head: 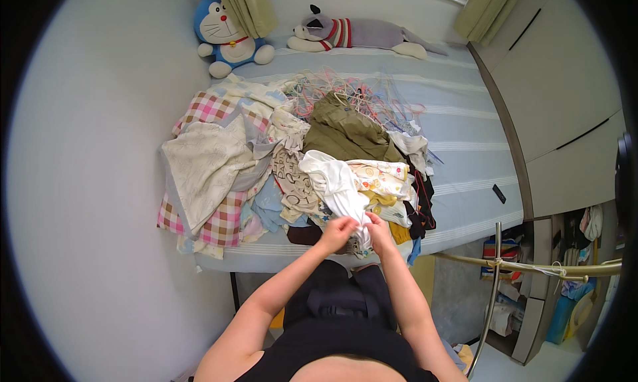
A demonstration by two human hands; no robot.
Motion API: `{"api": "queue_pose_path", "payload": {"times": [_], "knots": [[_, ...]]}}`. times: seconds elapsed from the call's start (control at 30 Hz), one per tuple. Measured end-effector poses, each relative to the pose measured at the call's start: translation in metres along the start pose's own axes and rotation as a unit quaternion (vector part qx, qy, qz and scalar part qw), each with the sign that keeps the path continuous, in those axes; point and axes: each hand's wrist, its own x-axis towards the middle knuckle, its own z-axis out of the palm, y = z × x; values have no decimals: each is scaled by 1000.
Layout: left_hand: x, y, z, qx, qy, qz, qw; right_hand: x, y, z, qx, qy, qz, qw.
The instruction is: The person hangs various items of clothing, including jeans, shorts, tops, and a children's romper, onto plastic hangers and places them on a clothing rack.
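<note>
A white cloth garment (333,177) stretches from the middle of the clothes heap down to my two hands. Its near end is pinched by my left hand (341,231) and my right hand (377,232), held close together at the bed's near edge. Under and around it lie a beige garment with printed lettering (295,177), a white top with an orange print (381,176) and mustard-yellow cloth (400,231). An olive-green garment (349,128) is bunched just beyond. How the white garment is shaped cannot be told.
Tangled wire hangers (398,103) lie behind the heap. A checked quilt (227,222) with a cream cloth (209,158) is on the left. Plush toys (234,38) sit at the far end. A remote control (499,193) rests right. A metal rack (498,262) stands at my right.
</note>
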Motion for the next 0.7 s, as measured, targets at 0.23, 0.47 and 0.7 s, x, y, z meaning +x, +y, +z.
{"api": "queue_pose_path", "payload": {"times": [0.23,0.47,0.7], "knots": [[49,-30,-45,-178,298,-304,887,-39,-16,-7,21,-148,14,989],[87,-24,-44,-436,249,-67,862,-34,-14,-51,-60,-151,45,986],[132,43,-41,-268,262,105,921,19,-39,-81,-168,-119,-12,979]]}}
